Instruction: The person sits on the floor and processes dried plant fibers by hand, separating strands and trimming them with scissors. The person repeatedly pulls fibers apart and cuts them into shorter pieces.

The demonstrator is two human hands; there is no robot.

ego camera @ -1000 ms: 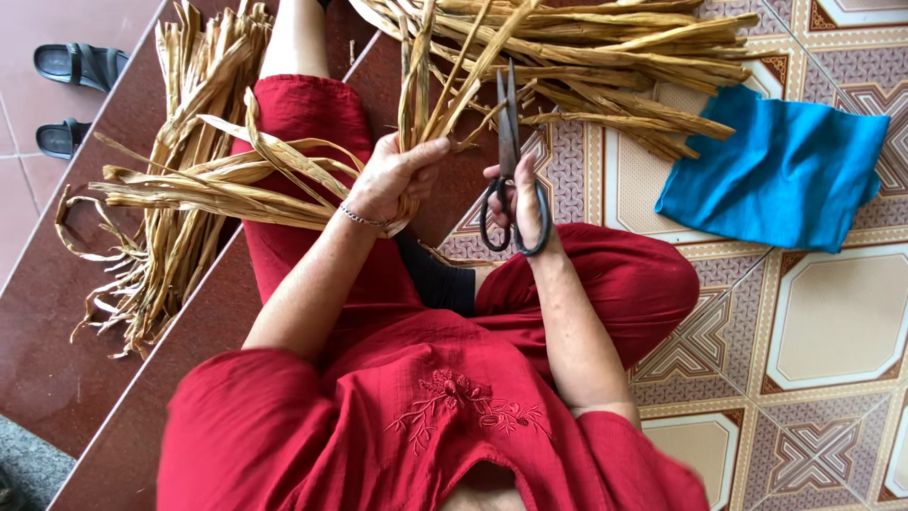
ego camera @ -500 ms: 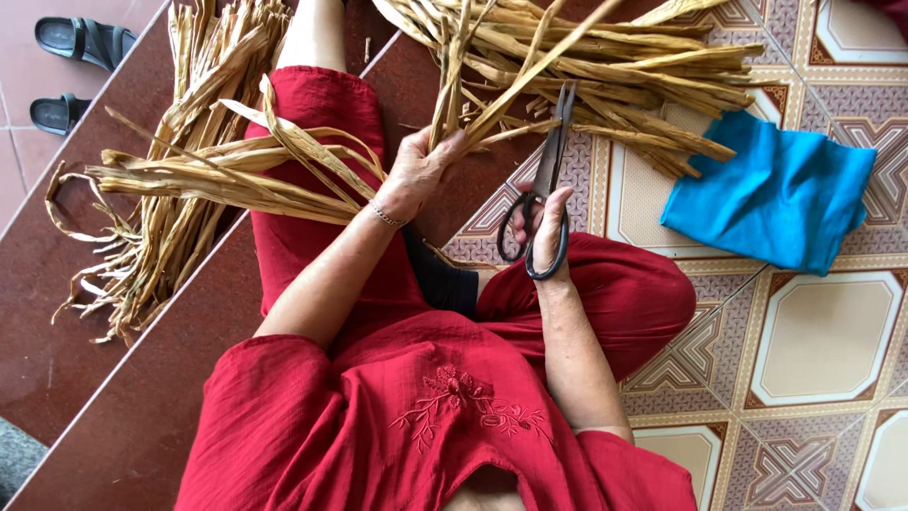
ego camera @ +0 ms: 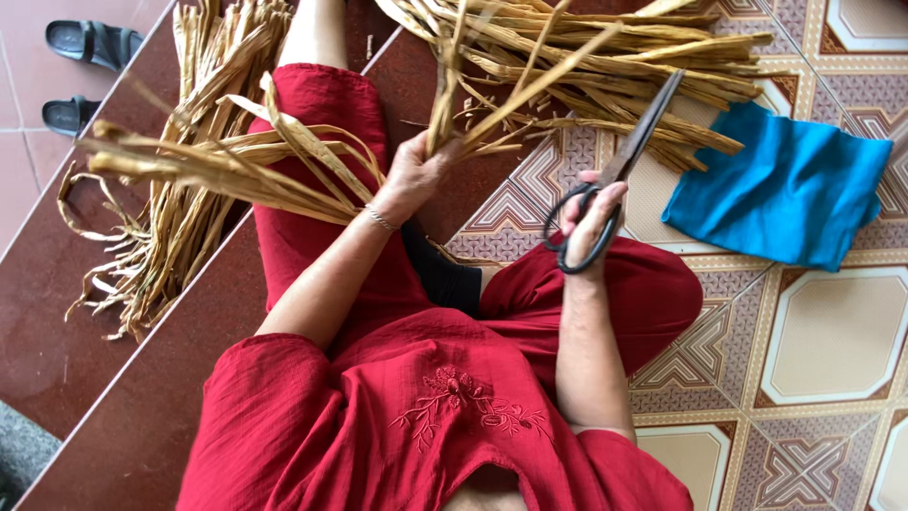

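Scissors now tilt toward upper right, lifted off the dried strips; right hand grips their handles, left hand clasps strips.

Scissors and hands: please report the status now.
Left hand grips dried leaf strips. Right hand holds black scissors, blades shut. Blue cloth lies apart.

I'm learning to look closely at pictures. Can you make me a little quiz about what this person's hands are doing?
1. True or false: the right hand holds the scissors.
2. What does the left hand grip?
A. blue cloth
B. dried leaf strips
C. black sandals
3. What colour are the person's clothes?

Key: 1 true. 2 B. 3 red.
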